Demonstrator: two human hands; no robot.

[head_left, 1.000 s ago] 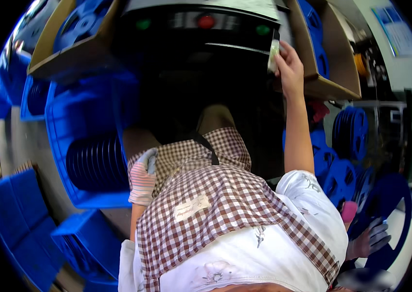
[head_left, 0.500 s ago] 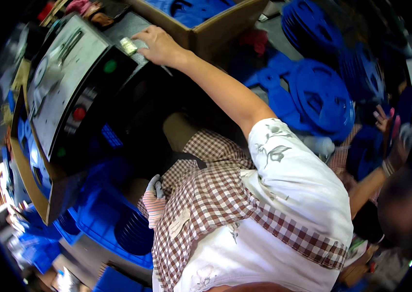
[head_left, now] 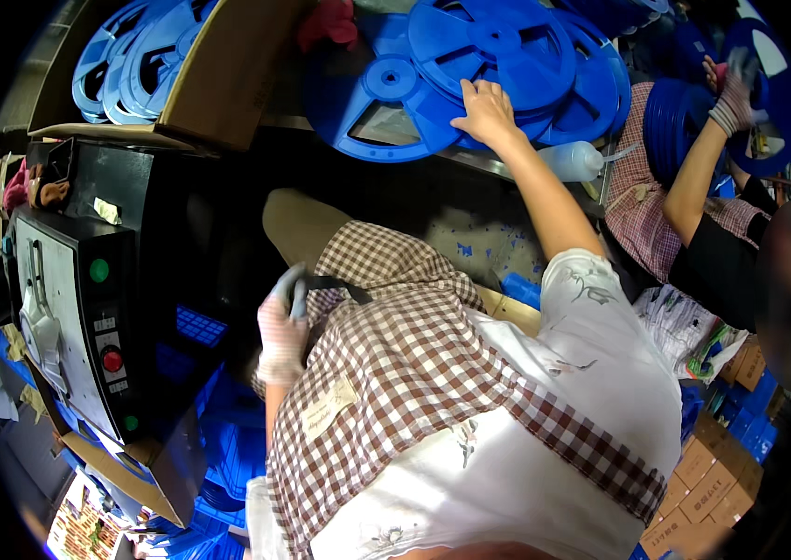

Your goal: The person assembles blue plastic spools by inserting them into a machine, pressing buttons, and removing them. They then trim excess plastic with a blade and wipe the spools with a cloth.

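My bare right hand [head_left: 489, 114] reaches forward with fingers apart. Its fingertips rest on or just over the near edge of a large blue plastic reel [head_left: 493, 42], one of several overlapping on a bench. A second blue reel [head_left: 389, 82] lies flat just left of the hand. Low at my left side, my left hand [head_left: 283, 329] wears a pale striped glove with grey fingertips. Its visible fingers stretch upward and nothing shows in them. Beside it is a black strap [head_left: 344, 287] at my checked apron [head_left: 405, 345].
To the left stands a dark machine [head_left: 97, 317] with a metal top and coloured buttons. A cardboard box [head_left: 218, 75] holds blue reels. A translucent bottle [head_left: 574, 161] lies right of my hand. At right, a co-worker's gloved hand [head_left: 733, 105] is at another reel.
My view has turned toward the bench. My right hand has left the machine's far corner and moved right to the blue reels. My left hand has risen slightly.
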